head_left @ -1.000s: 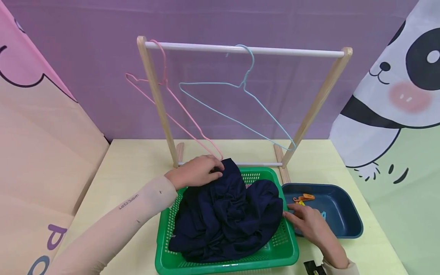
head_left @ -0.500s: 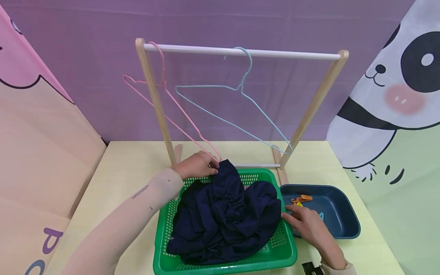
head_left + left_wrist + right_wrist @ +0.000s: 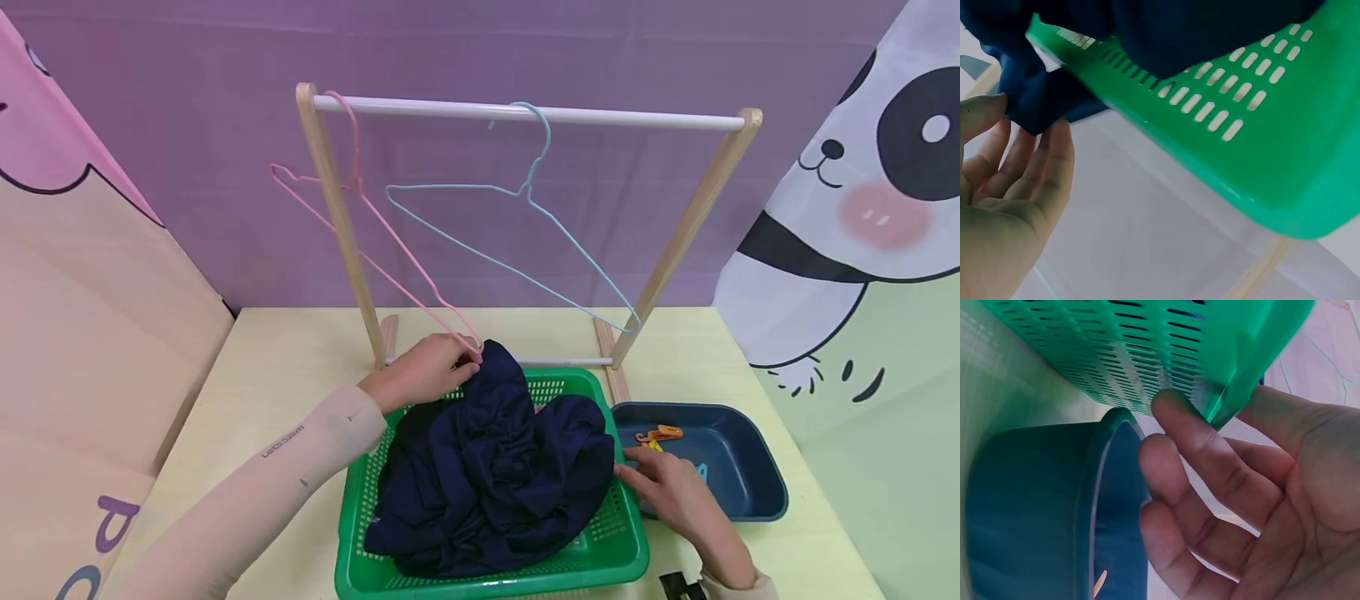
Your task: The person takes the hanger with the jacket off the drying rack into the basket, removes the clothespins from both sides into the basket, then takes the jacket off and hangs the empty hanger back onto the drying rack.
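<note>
The wooden rack (image 3: pixel 525 112) stands at the far side of the table (image 3: pixel 285 350), a pink hanger (image 3: pixel 360 192) and a blue hanger (image 3: pixel 525 196) on its bar. Nearer, the green basket (image 3: pixel 600 558) holds the navy garment (image 3: pixel 487 475). My left hand (image 3: pixel 423 371) pinches its far edge; I should grip one layer only and lift straight. My right hand (image 3: pixel 675 492) lies relaxed against the basket's right rim beside the dark blue tray (image 3: pixel 750 492), steadying it.

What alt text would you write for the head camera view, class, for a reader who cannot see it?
A person's left hand grips a dark blue garment heaped in a green basket; the right hand touches the basket's right rim. Behind stands a wooden rack with pink and blue hangers.
</note>
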Demonstrator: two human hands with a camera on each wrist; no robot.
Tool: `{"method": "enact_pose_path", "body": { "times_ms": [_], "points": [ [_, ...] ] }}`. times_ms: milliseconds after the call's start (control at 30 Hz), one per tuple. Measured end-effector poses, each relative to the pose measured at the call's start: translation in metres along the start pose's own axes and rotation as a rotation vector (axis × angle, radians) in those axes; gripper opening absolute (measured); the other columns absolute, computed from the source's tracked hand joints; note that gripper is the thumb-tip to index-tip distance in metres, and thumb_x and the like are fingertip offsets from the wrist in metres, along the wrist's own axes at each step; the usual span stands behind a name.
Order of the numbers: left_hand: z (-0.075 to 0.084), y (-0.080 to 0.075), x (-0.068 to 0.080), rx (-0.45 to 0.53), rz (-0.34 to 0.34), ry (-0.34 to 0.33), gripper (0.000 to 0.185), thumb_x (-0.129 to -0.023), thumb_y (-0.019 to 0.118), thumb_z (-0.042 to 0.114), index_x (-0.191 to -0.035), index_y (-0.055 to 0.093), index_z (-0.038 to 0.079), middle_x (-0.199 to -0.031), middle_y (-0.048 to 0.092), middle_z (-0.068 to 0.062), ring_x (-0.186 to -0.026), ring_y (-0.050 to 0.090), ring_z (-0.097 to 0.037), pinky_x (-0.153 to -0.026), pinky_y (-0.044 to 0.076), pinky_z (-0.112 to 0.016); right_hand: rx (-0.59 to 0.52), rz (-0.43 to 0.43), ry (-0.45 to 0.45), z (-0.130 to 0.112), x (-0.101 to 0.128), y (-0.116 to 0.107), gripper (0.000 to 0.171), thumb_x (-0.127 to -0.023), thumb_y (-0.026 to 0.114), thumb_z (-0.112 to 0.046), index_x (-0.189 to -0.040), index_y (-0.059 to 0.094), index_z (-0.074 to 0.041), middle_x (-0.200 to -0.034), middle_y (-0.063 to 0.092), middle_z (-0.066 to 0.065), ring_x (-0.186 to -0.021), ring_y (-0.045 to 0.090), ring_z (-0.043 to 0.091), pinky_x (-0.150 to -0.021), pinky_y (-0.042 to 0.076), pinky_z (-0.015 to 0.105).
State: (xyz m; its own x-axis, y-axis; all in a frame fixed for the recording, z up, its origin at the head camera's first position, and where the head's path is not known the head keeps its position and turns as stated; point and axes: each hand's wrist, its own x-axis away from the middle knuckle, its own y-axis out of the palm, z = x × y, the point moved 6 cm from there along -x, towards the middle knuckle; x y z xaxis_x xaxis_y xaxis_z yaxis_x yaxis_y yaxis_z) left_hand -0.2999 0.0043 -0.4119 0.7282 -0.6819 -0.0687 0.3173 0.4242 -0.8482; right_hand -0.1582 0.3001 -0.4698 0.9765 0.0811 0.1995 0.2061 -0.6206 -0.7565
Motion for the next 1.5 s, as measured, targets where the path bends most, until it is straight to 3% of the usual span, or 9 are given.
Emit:
{"method": "enact_pose_path", "body": {
  "times_ms": [133,467,600,733,900,1067,1200,1367,1500],
  "points": [
    [0.013,-0.002,0.015,0.004,0.006,0.014,0.017,-0.102,0.060,0.016,-0.114,0.068,0.008,-0.114,0.067,-0.004,-0.107,0.063,-0.019,-0.093,0.050,-0.036,-0.006,-0.001,0.004,0.000,0.000,-0.001,0.033,-0.098,0.066,-0.028,-0.120,0.068,-0.003,-0.075,0.067,-0.006,-0.063,0.062,0.017,-0.060,0.047,0.032],
    [0.061,0.001,0.054,-0.029,-0.026,0.202,0.007,-0.103,0.059,0.020,-0.107,0.064,0.017,-0.098,0.060,0.009,-0.082,0.055,-0.007,-0.077,0.050,-0.028,0.004,-0.002,0.000,0.000,0.000,0.000,0.040,-0.098,0.065,-0.028,-0.125,0.066,0.001,-0.081,0.069,-0.003,-0.064,0.062,0.017,-0.062,0.048,0.033],
    [0.085,0.006,0.064,-0.057,-0.094,0.279,0.005,-0.103,0.058,0.021,-0.104,0.063,0.019,-0.098,0.058,0.010,-0.082,0.051,-0.007,-0.076,0.048,-0.025,0.001,-0.002,0.010,0.000,0.000,-0.001,0.041,-0.098,0.066,-0.029,-0.126,0.065,0.001,-0.084,0.070,-0.002,-0.064,0.062,0.015,-0.063,0.049,0.033],
    [0.102,0.020,0.069,-0.151,-0.229,0.355,0.007,-0.103,0.056,0.019,-0.097,0.061,0.020,-0.103,0.056,0.007,-0.091,0.050,-0.009,-0.079,0.045,-0.021,0.003,0.006,0.014,0.001,0.000,-0.002,0.040,-0.098,0.066,-0.028,-0.126,0.065,0.001,-0.087,0.071,0.000,-0.064,0.061,0.014,-0.063,0.049,0.033],
    [0.104,0.050,0.067,-0.338,-0.428,0.396,0.017,-0.099,0.062,0.018,-0.083,0.060,0.024,-0.089,0.050,0.010,-0.082,0.048,-0.008,-0.073,0.041,-0.018,0.000,0.002,0.001,0.000,0.000,-0.002,0.037,-0.098,0.066,-0.030,-0.122,0.067,-0.002,-0.085,0.071,-0.001,-0.063,0.063,0.016,-0.063,0.049,0.033],
    [0.094,0.080,0.054,-0.342,-0.603,0.333,0.024,-0.096,0.065,0.013,-0.075,0.057,0.022,-0.081,0.046,0.011,-0.070,0.045,-0.006,-0.066,0.038,-0.016,0.011,0.013,-0.004,-0.001,0.001,-0.002,0.036,-0.097,0.067,-0.029,-0.121,0.068,-0.002,-0.093,0.073,0.004,-0.065,0.065,0.012,-0.071,0.054,0.038],
    [0.088,0.096,0.043,-0.371,-0.697,0.276,0.029,-0.099,0.062,0.014,-0.072,0.055,0.021,-0.078,0.047,0.009,-0.067,0.047,-0.008,-0.065,0.038,-0.018,0.005,0.016,-0.010,-0.002,0.000,-0.002,0.037,-0.097,0.067,-0.030,-0.121,0.068,-0.002,-0.097,0.074,0.007,-0.067,0.066,0.008,-0.074,0.056,0.041],
    [0.091,0.101,0.042,-0.415,-0.744,0.271,0.029,-0.100,0.061,0.017,-0.071,0.057,0.022,-0.077,0.050,0.010,-0.066,0.049,-0.007,-0.064,0.039,-0.018,-0.002,0.014,-0.012,-0.003,0.000,-0.001,0.037,-0.097,0.067,-0.032,-0.121,0.069,-0.003,-0.096,0.074,0.006,-0.065,0.065,0.008,-0.073,0.055,0.040],
    [0.092,0.093,0.048,-0.340,-0.708,0.267,0.024,-0.099,0.062,0.016,-0.077,0.062,0.026,-0.082,0.051,0.014,-0.072,0.049,-0.005,-0.068,0.041,-0.017,0.020,0.021,-0.020,-0.003,0.001,-0.002,0.036,-0.097,0.067,-0.032,-0.121,0.069,-0.004,-0.094,0.073,0.003,-0.071,0.065,0.009,-0.072,0.055,0.038]
  ]
}}
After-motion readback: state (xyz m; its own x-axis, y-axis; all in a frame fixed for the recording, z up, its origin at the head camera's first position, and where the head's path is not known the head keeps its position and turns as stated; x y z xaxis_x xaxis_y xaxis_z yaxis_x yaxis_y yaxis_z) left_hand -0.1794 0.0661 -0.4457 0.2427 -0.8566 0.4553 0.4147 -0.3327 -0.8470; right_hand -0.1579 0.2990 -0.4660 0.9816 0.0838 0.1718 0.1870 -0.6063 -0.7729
